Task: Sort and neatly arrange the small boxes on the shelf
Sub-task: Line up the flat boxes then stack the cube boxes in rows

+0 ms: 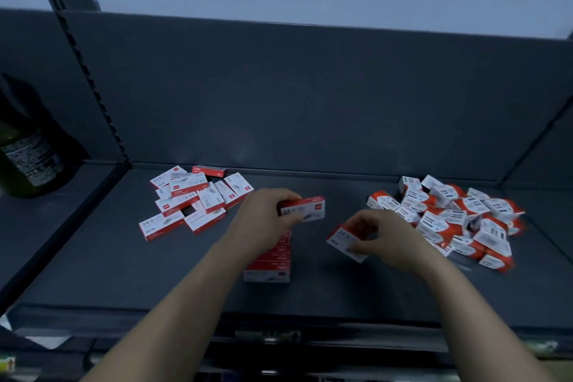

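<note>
On the shelf (341,288), above a stack of boxes (269,267) at 6 o'clock, one box (305,209) is clamped in the left grip (266,220), another box (344,240) in the right grip (384,239).

Both bare forearms reach in from the near edge, the left hand (266,220) gripping a small box (307,211) between thumb and curled fingers, the right hand (389,240) pinching a tilted box (342,236)
</note>
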